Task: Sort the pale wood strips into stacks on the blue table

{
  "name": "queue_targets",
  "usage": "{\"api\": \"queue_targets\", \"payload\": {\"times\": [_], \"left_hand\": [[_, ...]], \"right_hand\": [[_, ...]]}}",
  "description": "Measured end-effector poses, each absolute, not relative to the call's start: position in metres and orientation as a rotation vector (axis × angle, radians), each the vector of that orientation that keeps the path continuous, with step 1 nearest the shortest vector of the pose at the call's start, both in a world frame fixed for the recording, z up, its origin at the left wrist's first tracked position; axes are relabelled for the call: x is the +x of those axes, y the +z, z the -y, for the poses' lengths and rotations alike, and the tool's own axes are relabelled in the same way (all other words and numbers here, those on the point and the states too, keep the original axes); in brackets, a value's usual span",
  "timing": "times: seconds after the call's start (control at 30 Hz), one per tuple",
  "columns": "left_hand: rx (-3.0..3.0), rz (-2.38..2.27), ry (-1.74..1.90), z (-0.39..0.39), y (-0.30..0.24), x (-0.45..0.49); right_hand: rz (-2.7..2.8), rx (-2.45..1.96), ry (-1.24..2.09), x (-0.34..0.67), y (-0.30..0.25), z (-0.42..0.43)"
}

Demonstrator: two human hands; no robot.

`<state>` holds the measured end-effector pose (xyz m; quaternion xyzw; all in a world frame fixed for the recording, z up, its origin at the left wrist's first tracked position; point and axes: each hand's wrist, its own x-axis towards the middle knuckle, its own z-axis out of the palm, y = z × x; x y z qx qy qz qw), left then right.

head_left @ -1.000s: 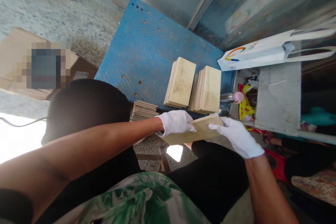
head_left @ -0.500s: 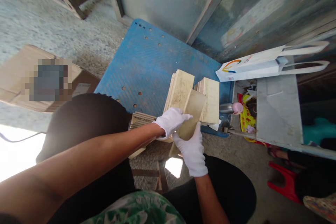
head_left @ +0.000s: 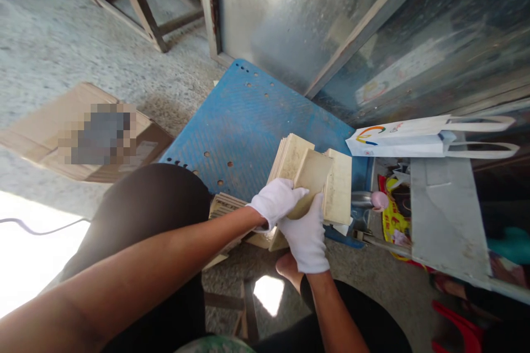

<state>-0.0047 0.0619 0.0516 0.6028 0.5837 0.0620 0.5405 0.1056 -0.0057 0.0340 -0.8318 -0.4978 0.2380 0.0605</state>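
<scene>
Two cloth-gloved hands (head_left: 275, 201) (head_left: 305, 240) holding flat rectangular board (head_left: 314, 172), ribbed blue platform (head_left: 242, 121)

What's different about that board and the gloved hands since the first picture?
The board moved forward from near the lap and turned to point toward the two stacks. The right hand shifted to its near end. Both it and the left hand still hold it. The stacks stayed put.

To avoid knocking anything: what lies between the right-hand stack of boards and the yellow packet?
In the head view, a silver bottle with a pink end lies between the stack and the packet.
</scene>
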Motion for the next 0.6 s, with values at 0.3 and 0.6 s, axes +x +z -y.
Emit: {"api": "queue_targets", "payload": {"times": [0.3, 0.6], "left_hand": [[1.439, -1.52, 0.388, -0.066, 0.081, -0.027], [1.821, -1.329, -0.057, -0.033, 0.087, -0.016]], "right_hand": [[1.611, -2.502, 0.704, 0.118, 0.031, -0.047], [1.593, -2.687, 0.704, 0.118, -0.002, -0.106]]}}
